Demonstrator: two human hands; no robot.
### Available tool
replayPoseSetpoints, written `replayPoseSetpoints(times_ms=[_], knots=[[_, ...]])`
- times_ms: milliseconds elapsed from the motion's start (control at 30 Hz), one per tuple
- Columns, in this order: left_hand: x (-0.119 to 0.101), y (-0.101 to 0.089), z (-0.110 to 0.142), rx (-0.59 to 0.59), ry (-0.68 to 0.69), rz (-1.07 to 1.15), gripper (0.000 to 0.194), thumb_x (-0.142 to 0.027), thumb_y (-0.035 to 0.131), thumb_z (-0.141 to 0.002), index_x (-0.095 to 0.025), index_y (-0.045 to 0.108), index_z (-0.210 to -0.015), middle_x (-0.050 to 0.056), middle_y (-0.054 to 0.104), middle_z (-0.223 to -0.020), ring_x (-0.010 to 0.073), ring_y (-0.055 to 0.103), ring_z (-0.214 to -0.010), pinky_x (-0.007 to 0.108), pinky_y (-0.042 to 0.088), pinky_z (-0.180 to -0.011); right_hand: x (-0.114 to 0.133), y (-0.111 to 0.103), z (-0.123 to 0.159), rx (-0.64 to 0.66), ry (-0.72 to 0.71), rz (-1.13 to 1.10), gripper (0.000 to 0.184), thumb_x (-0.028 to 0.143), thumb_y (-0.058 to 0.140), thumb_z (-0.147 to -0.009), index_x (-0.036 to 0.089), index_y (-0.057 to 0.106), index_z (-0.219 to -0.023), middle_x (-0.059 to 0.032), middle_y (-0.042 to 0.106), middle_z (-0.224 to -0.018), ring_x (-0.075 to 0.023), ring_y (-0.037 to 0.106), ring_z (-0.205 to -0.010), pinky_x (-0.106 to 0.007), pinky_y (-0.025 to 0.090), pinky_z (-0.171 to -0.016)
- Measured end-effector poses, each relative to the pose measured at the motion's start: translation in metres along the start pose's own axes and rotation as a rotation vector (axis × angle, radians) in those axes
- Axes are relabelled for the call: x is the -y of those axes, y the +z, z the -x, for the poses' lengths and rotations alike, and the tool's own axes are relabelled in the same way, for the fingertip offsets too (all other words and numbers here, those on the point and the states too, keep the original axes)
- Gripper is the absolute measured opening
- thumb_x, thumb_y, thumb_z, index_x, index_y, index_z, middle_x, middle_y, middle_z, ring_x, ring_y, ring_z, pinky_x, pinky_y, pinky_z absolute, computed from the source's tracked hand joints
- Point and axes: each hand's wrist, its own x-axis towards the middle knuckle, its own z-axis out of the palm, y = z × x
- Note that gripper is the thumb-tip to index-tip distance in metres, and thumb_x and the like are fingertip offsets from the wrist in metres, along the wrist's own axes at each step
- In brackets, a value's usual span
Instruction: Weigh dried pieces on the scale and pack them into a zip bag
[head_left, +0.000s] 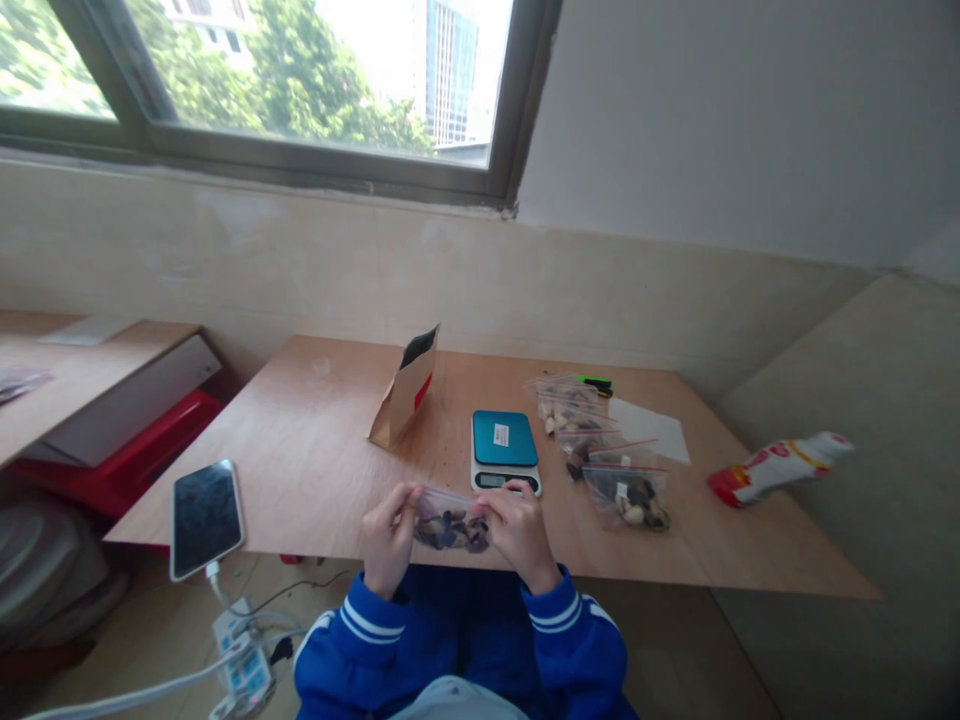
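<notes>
Both hands hold one small clear zip bag (452, 524) at the near edge of the worktop (315, 450), just in front of the kitchen scale (504, 452). The left hand (390, 545) pinches the bag's left top corner between thumb and fingers; the right hand (519, 530) is closed on the right end of the same top strip. The bag hangs slack between them, its dark and pale lumpy contents sagging toward the bottom.

To work the closure well, I judge that the strip should be kept taut and level between the two pinches, with the thumbs running along it from one end so no gap remains, and the contents kept low so nothing lodges in the seal.

The film is thin, glossy and crinkled. The scale is a flat square with a teal top plate, a white body and a narrow display strip on its near side. To the left of the scale stands a brown paper pouch (406, 390), stiff, creased and open at the top, with a dark lining and a red patch. To the right of the scale lie several filled zip bags (600, 455) with red seal lines, overlapping one another, beside a white sheet (656, 428). Far left of the scale a phone (205, 517) lies on the worktop's corner, screen dark and cable attached.
</notes>
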Motion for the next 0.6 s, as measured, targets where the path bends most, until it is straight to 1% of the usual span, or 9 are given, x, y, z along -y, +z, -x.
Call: replayPoseSetpoints(times_ms=[133,267,333,467,533,600], knots=[[0.004,-0.001,-0.002,-0.033,-0.053,0.087,0.03,-0.04,0.048,-0.088,-0.017,0.062,-0.076,-0.002,0.056,-0.059,0.0112,0.051,-0.056,0.021,0.039,-0.054,-0.005,-0.003,0.001,0.025,0.037,-0.03,0.019,0.017,0.055,-0.088,0.023,0.071,-0.079,-0.0041,0.074,-0.085,-0.0203,0.067,-0.085,-0.036,0.044,-0.077],[0.005,-0.002,-0.004,0.02,-0.075,0.159,0.03,-0.041,0.051,-0.087,-0.017,0.064,-0.076,0.0,0.059,-0.063,0.0125,0.053,-0.061,0.022,0.042,-0.059,-0.009,-0.007,0.002,0.028,0.075,-0.089,0.025,0.012,0.053,-0.087,0.022,0.07,-0.073,-0.0039,0.074,-0.083,-0.0205,0.068,-0.081,-0.037,0.044,-0.078],[0.004,-0.003,-0.005,0.03,-0.102,0.191,0.029,-0.041,0.052,-0.086,-0.017,0.064,-0.077,0.0,0.059,-0.065,0.0128,0.053,-0.062,0.022,0.042,-0.059,-0.009,-0.009,0.002,0.039,0.086,-0.112,0.025,0.011,0.053,-0.087,0.022,0.071,-0.073,-0.0036,0.075,-0.085,-0.0201,0.069,-0.078,-0.038,0.045,-0.079],[0.004,-0.005,-0.006,0.016,-0.152,0.25,0.03,-0.043,0.055,-0.084,-0.016,0.065,-0.077,-0.001,0.058,-0.065,0.0125,0.051,-0.062,0.022,0.042,-0.058,-0.011,-0.012,0.005,0.084,0.115,-0.173,0.017,0.024,0.056,-0.088,0.022,0.072,-0.083,-0.0049,0.074,-0.088,-0.02,0.068,-0.081,-0.035,0.049,-0.076],[0.003,-0.006,-0.006,0.009,-0.177,0.287,0.03,-0.044,0.056,-0.083,-0.016,0.065,-0.077,-0.001,0.058,-0.065,0.0125,0.051,-0.063,0.022,0.042,-0.058,-0.014,-0.015,0.008,0.086,0.14,-0.213,0.019,0.029,0.056,-0.089,0.022,0.073,-0.084,-0.0051,0.074,-0.085,-0.02,0.068,-0.081,-0.034,0.051,-0.074],[0.003,-0.005,-0.006,0.004,-0.206,0.32,0.031,-0.045,0.058,-0.081,-0.015,0.065,-0.076,0.0,0.058,-0.065,0.0127,0.052,-0.063,0.022,0.042,-0.058,-0.017,-0.017,0.01,0.067,0.171,-0.229,0.022,0.032,0.056,-0.089,0.022,0.074,-0.081,-0.0049,0.074,-0.082,-0.0205,0.068,-0.078,-0.035,0.052,-0.074]])
